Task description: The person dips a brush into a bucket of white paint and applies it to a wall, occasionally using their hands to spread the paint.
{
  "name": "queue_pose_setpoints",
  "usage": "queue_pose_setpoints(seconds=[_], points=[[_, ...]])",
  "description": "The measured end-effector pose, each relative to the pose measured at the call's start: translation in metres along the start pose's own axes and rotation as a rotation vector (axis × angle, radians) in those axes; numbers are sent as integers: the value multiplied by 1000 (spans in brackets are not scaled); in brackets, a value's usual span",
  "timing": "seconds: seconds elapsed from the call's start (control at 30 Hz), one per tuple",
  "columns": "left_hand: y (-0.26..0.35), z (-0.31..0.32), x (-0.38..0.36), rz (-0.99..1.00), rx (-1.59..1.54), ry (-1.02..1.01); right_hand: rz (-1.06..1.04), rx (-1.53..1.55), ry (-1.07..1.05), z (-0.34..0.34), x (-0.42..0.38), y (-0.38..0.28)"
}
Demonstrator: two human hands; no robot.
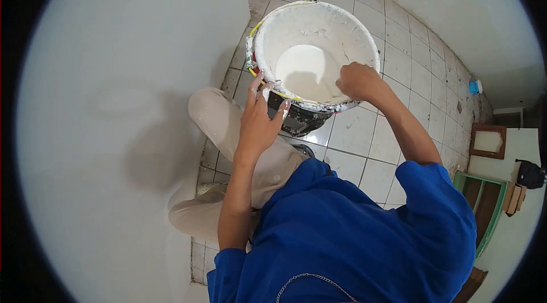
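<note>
A large bucket (315, 17) with a paint-smeared white rim and dark outer side stands on the tiled floor, with white liquid paint (302, 66) at its bottom. A yellow handle (254, 28) lies along its left rim. My left hand (263, 115), spotted with white paint, rests its spread fingers on the near left rim. My right hand (359, 82) reaches over the right side into the bucket, its fingers curled together; whatever it holds, if anything, is hidden.
A pale wall (125, 75) runs close along the left. Light floor tiles (350, 132) surround the bucket. At the right are a blue-and-white object (475, 87), a wooden frame (488, 141), a green-edged cabinet (493, 217) and a black item (530, 174).
</note>
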State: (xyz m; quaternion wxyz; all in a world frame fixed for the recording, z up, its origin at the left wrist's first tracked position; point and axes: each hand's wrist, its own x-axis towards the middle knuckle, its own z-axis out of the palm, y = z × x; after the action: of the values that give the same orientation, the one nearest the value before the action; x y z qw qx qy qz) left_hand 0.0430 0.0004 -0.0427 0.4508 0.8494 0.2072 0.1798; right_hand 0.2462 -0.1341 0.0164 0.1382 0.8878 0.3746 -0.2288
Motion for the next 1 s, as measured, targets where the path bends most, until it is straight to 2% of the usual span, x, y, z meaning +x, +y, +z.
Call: queue_pose_setpoints(seconds=[0.13, 0.23, 0.33, 0.37, 0.47, 0.5, 0.6, 0.7, 0.83, 0.87, 0.9, 0.93, 1.0], points=[[-1, 1, -1, 17, 11, 2, 27, 97, 243, 8, -39, 26], [1, -1, -1, 16, 8, 14, -24, 306, 343, 5, -75, 36], [1, -1, 0, 30, -8, 22, -64, 292, 739, 35, -93, 38], [1, 0, -2, 32, -6, 28, 76, 379, 634, 38, -102, 31], [0, 1, 0, 50, -4, 31, 128, 483, 603, 63, -99, 31], [-2, 3, -1, 54, -7, 39, 129, 404, 696, 66, -101, 28], [-3, 2, -2, 43, -18, 35, 191, 494, 697, 57, -105, 22], [-3, -1, -2, 75, 40, 45, 250, 430, 627, 63, -101, 27], [-18, 7, 2, 160, 12, 93, 243, 323, 736, 69, -108, 27], [-16, 8, 2, 141, 25, 103, 210, 287, 749, 74, -106, 31], [-12, 5, 0, 73, -115, 54, 233, 305, 721, 73, -106, 33], [-21, 9, 0, 89, -76, 20, 249, 324, 691, 71, -107, 35], [-14, -1, -4, 27, -37, -18, 226, 368, 844, 60, -106, 30]])
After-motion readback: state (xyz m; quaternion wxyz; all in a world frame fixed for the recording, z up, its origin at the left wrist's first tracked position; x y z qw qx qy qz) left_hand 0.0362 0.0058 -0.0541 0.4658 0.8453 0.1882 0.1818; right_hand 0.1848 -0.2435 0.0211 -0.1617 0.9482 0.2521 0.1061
